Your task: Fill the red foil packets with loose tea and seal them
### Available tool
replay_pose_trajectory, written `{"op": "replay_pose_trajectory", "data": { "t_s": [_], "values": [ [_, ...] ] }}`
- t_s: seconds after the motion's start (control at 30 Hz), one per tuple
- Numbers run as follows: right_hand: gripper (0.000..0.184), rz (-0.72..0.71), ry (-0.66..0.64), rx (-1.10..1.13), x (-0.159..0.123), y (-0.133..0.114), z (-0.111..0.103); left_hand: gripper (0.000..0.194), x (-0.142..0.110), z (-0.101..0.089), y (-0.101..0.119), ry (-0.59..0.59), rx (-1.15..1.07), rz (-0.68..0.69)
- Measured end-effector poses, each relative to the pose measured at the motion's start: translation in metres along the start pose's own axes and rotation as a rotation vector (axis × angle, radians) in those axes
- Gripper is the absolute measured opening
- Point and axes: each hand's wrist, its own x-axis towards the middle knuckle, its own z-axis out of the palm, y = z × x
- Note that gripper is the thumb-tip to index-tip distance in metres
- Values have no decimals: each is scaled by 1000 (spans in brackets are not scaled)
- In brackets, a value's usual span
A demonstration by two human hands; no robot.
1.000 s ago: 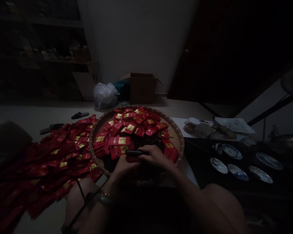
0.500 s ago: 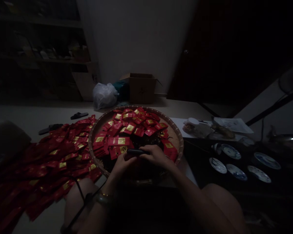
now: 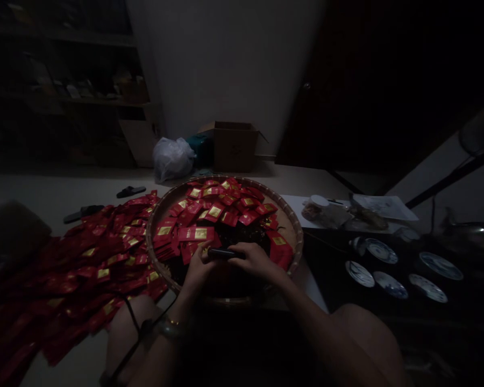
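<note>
Both my hands are closed on a slim black handheld device (image 3: 222,253) above the near part of a round woven bamboo tray (image 3: 295,226). My left hand (image 3: 198,269) grips its left end and my right hand (image 3: 255,262) its right end. Under the device it is too dark to make out whether a packet is caught in it. Red packets with gold labels (image 3: 215,211) heap the far and left parts of the tray. Dark loose leaf-like bits (image 3: 242,235) lie in its middle. More packets stand stacked at the tray's right side (image 3: 280,249).
A large pile of red packets (image 3: 105,271) spreads over the floor at left, beside slippers (image 3: 131,191). A black cord (image 3: 134,314) crosses my left knee. Patterned plates (image 3: 390,285) and a lidded jar (image 3: 317,207) are at right. A cardboard box (image 3: 234,148) and white plastic bag (image 3: 172,158) stand behind.
The black device and both hands have shifted very slightly left and down, with the grip kept. The packets and tray look the same.
</note>
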Motion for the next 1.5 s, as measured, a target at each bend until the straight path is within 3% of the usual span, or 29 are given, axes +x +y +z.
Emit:
{"op": "replay_pose_trajectory", "data": {
  "t_s": [0.13, 0.23, 0.33, 0.4, 0.47, 0.6, 0.67, 0.77, 0.9, 1.1, 1.3, 1.5],
  "values": [
    [43, 24, 137, 140, -2, 14, -1, 79, -2, 1, 1, -8, -8, 26],
    [45, 126, 189, 176, -11, 39, -9, 58, -4, 1, 4, 29, 45, 99],
    [45, 231, 45, 5, -27, 66, -17, 33, -5, 1, 4, 90, 120, 85],
    [46, 282, -78, -131, -35, 73, -18, 32, -5, 1, 3, 115, 107, 47],
    [48, 297, -107, -188, -37, 69, -15, 36, -5, 1, 1, 126, 63, 37],
    [44, 146, 120, 125, -15, 32, 8, 41, -5, 3, 3, 88, 11, 58],
    [37, 70, 207, 322, 1, 12, 23, 42, -6, 4, 4, 56, 4, 66],
    [13, 71, 296, 420, 18, -5, 40, 43, -6, 3, 4, 35, 8, 74],
    [11, 106, 334, 474, 18, -2, 44, 49, -5, 3, -1, -8, 22, 57],
    [17, 183, 289, 564, 10, 16, 32, 48, -5, 4, 1, -107, 88, 84],
    [25, 229, 316, 672, 4, 24, 27, 29, -7, 6, 0, 78, 327, 435],
    [33, 162, 393, 658, -7, 16, 37, 22, -7, 3, -12, 148, 310, 463]
  ]
}}
